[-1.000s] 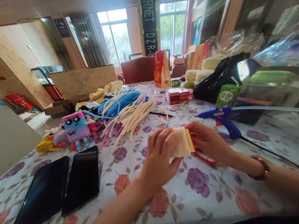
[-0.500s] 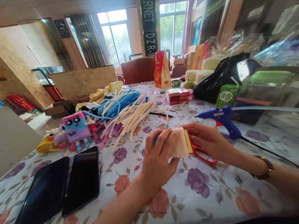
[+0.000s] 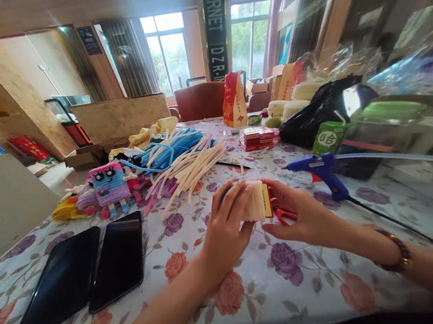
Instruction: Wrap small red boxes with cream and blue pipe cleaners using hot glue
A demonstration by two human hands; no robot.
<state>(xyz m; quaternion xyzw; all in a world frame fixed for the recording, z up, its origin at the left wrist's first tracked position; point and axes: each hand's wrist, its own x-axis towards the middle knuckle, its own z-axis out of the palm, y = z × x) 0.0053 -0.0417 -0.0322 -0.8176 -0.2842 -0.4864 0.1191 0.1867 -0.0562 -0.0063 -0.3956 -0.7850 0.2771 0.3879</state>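
A small box (image 3: pixel 267 200) with a red and yellow end is wrapped in rows of cream fuzzy stems (image 3: pixel 255 203). My left hand (image 3: pixel 224 220) curls over the wrapped part, its thumb underneath; some blue shows past its fingertips. At the uncovered right end, my right hand (image 3: pixel 296 207) has its fingers on the far edge of the box and its thumb at the near lower corner. Red-handled scissors (image 3: pixel 285 215) lie on the table, partly hidden behind my right hand. A blue hot glue gun (image 3: pixel 317 167) lies beyond that hand, its black cord trailing right.
Blue, cream and pink fuzzy stems (image 3: pixel 189 159) are heaped beyond my left hand, beside finished stem dolls (image 3: pixel 110 187). Two black tablets (image 3: pixel 116 260) lie at left. Red boxes (image 3: pixel 258 139), a green drink carton (image 3: pixel 330 136) and a black plastic bag (image 3: pixel 317 112) stand behind.
The wrapped box has shifted slightly left and up in both hands. My right thumb has come into view at the near side, and less of the scissors shows.
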